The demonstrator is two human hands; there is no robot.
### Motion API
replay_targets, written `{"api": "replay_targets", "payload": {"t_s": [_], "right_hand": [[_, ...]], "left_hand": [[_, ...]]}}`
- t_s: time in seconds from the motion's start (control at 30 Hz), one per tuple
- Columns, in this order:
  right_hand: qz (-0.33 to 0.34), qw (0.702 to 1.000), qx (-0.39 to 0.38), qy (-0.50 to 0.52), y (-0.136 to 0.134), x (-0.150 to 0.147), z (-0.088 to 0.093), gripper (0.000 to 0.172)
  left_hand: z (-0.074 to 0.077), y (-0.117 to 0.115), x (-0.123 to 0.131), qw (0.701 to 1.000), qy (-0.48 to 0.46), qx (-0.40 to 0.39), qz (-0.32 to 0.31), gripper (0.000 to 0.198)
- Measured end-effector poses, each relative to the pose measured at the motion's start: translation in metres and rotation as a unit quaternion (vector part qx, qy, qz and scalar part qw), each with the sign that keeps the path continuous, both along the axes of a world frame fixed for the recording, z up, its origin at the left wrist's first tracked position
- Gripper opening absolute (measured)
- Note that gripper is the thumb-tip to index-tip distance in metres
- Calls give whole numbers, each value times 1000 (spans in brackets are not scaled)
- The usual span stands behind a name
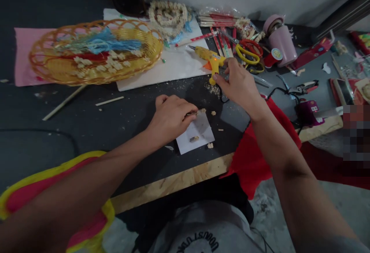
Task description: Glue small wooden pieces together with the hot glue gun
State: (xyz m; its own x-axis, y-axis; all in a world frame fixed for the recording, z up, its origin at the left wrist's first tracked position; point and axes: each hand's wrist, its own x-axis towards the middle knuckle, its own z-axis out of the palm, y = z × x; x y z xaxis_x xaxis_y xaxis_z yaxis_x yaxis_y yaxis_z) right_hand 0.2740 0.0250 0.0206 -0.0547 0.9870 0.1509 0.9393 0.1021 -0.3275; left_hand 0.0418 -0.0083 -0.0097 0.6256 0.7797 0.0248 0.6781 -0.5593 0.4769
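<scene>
My right hand (238, 85) has its fingers on the handle of a yellow hot glue gun (208, 57), whose nozzle points left over a white sheet. A small orange light glows on the gun. Lower and to the left, my left hand (173, 116) pinches a small wooden piece (192, 113) above a white square card (187, 142). What else its fingers hold is hidden. One small wooden piece (194, 139) lies on the card, and a few more pale bits (210, 145) lie just beside it.
Behind stands a yellow woven basket (95, 76) with blue tassels. Yellow-handled scissors (247, 53), a pink flask (281, 43) and pliers (304, 87) lie at the right. A red cloth (260, 145) hangs over the table's wooden edge (173, 183). Another person is partly visible at far right.
</scene>
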Motion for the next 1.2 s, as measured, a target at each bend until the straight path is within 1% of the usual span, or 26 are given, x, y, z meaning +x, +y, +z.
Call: {"api": "replay_targets", "payload": {"t_s": [0.07, 0.17, 0.27, 0.37, 0.43, 0.47, 0.53, 0.6, 0.7, 0.73, 0.83, 0.87, 0.9, 0.97, 1.03, 1.1, 1.2], "right_hand": [[-6, 1000, -15, -1, 18, -3, -8, 39], [-18, 1000, -23, -4, 35, -9, -19, 41], [-38, 999, -16, 6, 44, -11, -24, 42], [-83, 995, -33, 37, 50, -8, -29, 41], [-104, 991, -39, 80, 53, -3, -33, 37], [-104, 988, -28, 112, 54, -1, -35, 32], [-94, 977, 12, 191, 53, 2, -39, 23], [-102, 957, 46, 268, 49, 4, -37, 21], [-129, 931, 50, 338, 33, 6, -24, 25], [-125, 925, 39, 358, 25, 7, -18, 23], [-78, 908, 2, 412, -9, 12, -4, 10], [-72, 899, -8, 433, -22, 14, -1, 11], [-76, 889, -13, 451, -35, 17, 1, 16], [-92, 869, -44, 484, -59, 20, 2, 28], [-87, 852, -84, 510, -80, 23, 1, 36], [-81, 837, -99, 531, -95, 24, -2, 37], [-90, 818, -94, 561, -110, 26, -6, 32]], "left_hand": [[1, 0, -1, 1000, 4, -2, -2, 24], [0, 0, -1, 1000, 4, -5, -3, 23], [0, 0, -1, 1000, 7, -7, -1, 23], [0, 1, -1, 1000, 12, -9, -1, 22], [0, 1, -1, 1000, 14, -10, 0, 22], [0, 1, -1, 1000, 14, -8, 1, 22], [-1, 1, -1, 1000, 12, -2, 3, 23], [-2, 0, 0, 1000, 10, 5, 7, 24], [-1, 0, 1, 1000, 14, 1, 14, 24], [0, 0, 1, 1000, 16, -4, 15, 24], [3, -1, 1, 999, 24, -14, 17, 25], [4, 0, 1, 999, 25, -16, 17, 25], [4, 0, 1, 999, 25, -15, 16, 25], [4, 0, 1, 1000, 23, -14, 12, 25], [3, 0, 0, 1000, 19, -13, 11, 24], [3, 0, 0, 1000, 15, -12, 14, 22], [3, 0, 0, 1000, 11, -13, 14, 21]]}}
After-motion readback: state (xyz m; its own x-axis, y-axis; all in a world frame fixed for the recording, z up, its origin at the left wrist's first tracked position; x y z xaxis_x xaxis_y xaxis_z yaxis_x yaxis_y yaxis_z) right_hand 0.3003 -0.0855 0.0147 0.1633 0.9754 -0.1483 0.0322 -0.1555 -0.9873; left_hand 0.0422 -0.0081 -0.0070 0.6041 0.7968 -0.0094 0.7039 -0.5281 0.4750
